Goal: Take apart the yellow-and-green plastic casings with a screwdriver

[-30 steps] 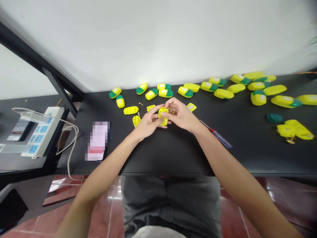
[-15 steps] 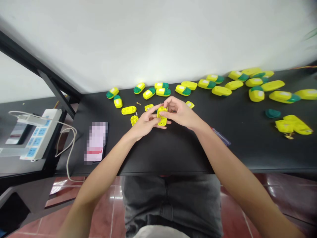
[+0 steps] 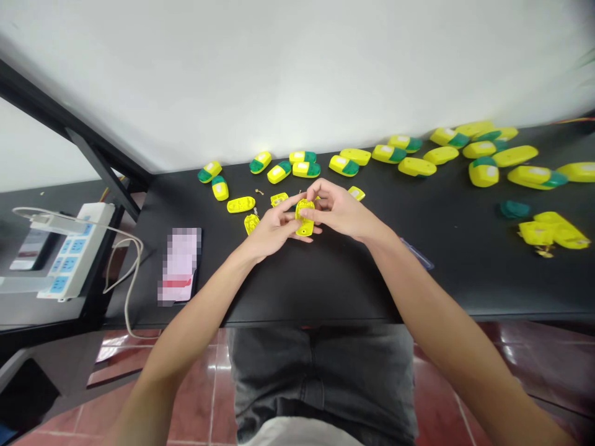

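over the table (image 3: 307, 285), left hand (image 3: 273, 230) and right hand (image 3: 338, 214) both grip one yellow shell (image 3: 305, 230), its inside showing; a phone (image 3: 181, 257) lies farther left

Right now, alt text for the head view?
Left hand and right hand hold a hollow yellow shell over a black table. Yellow-and-green units lie along the white wall, with opened yellow casings nearer the hands. A phone lies left, a power strip beyond it.

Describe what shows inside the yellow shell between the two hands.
Inside the shell, a small dark hole shows near the lower end. The right hand covers part of the middle, hiding whatever lies there.
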A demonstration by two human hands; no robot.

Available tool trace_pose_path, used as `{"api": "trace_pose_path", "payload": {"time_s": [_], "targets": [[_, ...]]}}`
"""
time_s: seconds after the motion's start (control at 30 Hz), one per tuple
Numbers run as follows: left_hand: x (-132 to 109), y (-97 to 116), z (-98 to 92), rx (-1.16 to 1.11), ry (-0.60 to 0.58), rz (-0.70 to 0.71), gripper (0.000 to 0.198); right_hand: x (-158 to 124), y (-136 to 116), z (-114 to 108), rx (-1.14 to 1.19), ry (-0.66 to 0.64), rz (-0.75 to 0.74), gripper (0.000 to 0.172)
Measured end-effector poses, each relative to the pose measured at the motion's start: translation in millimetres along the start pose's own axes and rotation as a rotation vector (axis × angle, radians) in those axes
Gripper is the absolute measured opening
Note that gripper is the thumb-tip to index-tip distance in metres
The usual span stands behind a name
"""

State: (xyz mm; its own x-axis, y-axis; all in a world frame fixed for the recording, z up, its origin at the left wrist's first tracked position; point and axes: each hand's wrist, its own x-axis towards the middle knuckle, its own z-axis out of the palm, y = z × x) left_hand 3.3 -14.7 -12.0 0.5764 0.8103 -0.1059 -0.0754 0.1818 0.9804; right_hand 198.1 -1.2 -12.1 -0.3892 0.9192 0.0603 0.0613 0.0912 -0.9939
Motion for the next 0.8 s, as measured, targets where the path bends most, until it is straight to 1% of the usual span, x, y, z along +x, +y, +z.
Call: {"api": "trace_pose_path", "payload": {"time_s": [0.27,0.37,0.47,0.63,0.8], "targets": [[0.2,-0.3,0.3,-0.025,-0.007,0.003,0.067,0.6,-1.4,1.2,0.003,0.016,-0.038,0.032],[0.3,-0.7,-0.3,-0.035,-0.004,0.016,0.07,-0.2,-2.5,2.4,0.013,0.022,-0.076,0.03],[0.2,-0.9,-0.8,-0.039,0.0,0.038,0.074,-1.4,-4.6,3.5,0.032,0.012,-0.101,0.029],[0.5,-2.3,-1.6,-0.01,-0.019,0.076,0.075,-2.6,-8.9,3.3,0.067,-0.004,-0.145,0.032],[0.7,-6.0,-3.8,0.015,-0.046,0.128,0.073,-2.9,-9.4,-0.5,0.039,-0.038,-0.139,0.026]]}}
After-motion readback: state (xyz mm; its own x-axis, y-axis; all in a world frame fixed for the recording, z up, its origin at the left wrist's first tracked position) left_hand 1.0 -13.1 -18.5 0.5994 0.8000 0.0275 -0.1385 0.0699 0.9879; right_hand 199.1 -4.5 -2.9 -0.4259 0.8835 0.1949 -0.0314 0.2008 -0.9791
